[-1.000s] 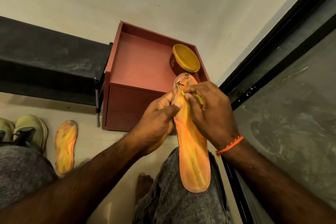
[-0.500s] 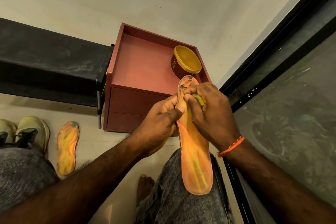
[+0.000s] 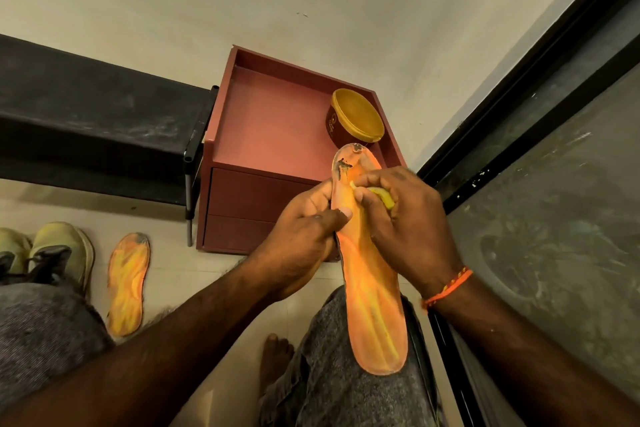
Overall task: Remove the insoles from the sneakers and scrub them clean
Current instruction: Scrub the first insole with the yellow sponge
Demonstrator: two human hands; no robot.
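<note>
An orange insole (image 3: 372, 305) rests lengthwise on my right knee, its far end dark with grime. My left hand (image 3: 298, 239) grips its left edge, thumb laid across the top. My right hand (image 3: 405, 218) pinches a small yellow cloth (image 3: 382, 196) and presses it on the insole just below the stained end. A second orange insole (image 3: 126, 282) lies on the floor at the left. Beside it stand two pale green sneakers (image 3: 59, 250), partly cut off by the frame edge.
A reddish-brown drawer cabinet (image 3: 273, 135) stands ahead against the wall, with a brown tub with a yellow lid (image 3: 356, 118) on its top. A black bench (image 3: 93, 121) runs to the left. A dark-framed panel (image 3: 554, 149) fills the right side. My bare foot (image 3: 275, 357) is below.
My right hand with the yellow cloth has shifted slightly along the insole near the stained end. The left hand keeps the same grip.
</note>
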